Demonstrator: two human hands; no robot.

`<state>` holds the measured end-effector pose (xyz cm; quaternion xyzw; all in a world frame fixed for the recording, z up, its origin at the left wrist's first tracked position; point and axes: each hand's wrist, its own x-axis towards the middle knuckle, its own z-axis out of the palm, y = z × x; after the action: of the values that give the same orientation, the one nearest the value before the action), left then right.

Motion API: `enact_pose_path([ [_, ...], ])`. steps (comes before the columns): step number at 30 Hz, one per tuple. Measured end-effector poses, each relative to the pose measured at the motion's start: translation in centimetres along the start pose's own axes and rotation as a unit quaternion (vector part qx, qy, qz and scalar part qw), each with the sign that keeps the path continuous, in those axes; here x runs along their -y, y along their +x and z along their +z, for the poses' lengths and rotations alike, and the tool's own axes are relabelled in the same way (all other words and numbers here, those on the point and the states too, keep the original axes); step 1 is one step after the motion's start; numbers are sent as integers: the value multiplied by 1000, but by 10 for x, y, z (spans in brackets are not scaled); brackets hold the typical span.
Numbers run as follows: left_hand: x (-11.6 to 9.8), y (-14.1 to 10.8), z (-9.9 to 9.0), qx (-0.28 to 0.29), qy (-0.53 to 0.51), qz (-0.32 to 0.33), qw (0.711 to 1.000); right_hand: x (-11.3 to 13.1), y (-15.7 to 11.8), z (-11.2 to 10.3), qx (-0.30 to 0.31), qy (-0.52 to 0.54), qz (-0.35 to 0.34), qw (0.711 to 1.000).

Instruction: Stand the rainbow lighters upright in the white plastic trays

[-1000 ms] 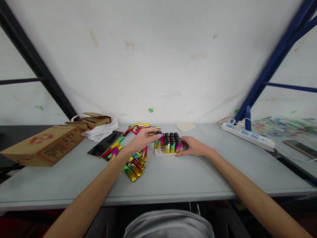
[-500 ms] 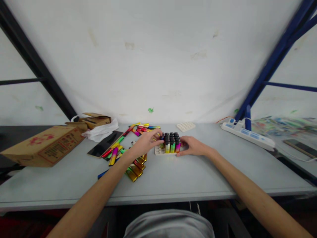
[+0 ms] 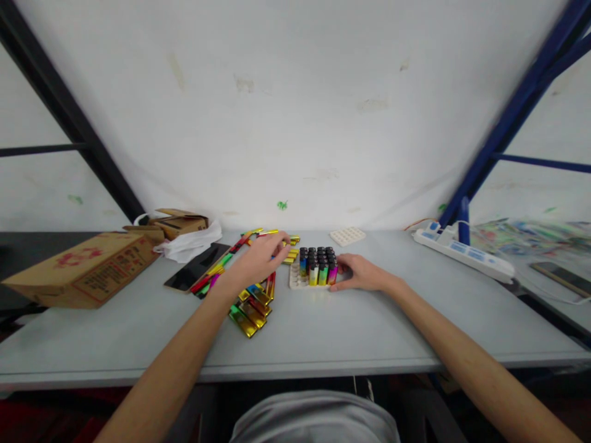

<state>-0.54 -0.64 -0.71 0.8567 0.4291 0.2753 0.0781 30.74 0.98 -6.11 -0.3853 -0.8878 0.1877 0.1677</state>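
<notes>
A whitish tray with round holes (image 3: 298, 284) lies on the table. Several cigarette lighters (image 3: 318, 271) stand upright in it with black tops uppermost, while holes at its left side are bare. Around the tray's right edge my right hand (image 3: 360, 272) is closed, thumb at the near corner and fingers beside the end lighters. My left hand (image 3: 264, 255) is over the loose lighters (image 3: 252, 311) left of the tray, thumb and fingers apart with nothing visible between them. Its palm and forearm hide part of that pile.
Another whitish holed tray (image 3: 348, 235) lies near the wall. At left are a dark flat panel (image 3: 196, 269), a white plastic bag (image 3: 194, 241) and cardboard boxes (image 3: 83, 271). A power strip (image 3: 464, 252) and a phone (image 3: 561, 277) lie at right.
My left hand has moved left from the tray to the loose lighters. A blue lighter now shows upright at the left of the standing group. My right hand has stayed at the tray.
</notes>
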Motion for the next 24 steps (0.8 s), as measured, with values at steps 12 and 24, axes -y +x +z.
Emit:
enact_pose_path([
  [12, 70, -13, -25, 188, 184, -252, 931, 0, 0, 0, 2, 5, 4, 1000],
  [24, 49, 2, 7, 29, 76, -224, 971, 2, 0, -1, 1, -1, 5, 1000],
])
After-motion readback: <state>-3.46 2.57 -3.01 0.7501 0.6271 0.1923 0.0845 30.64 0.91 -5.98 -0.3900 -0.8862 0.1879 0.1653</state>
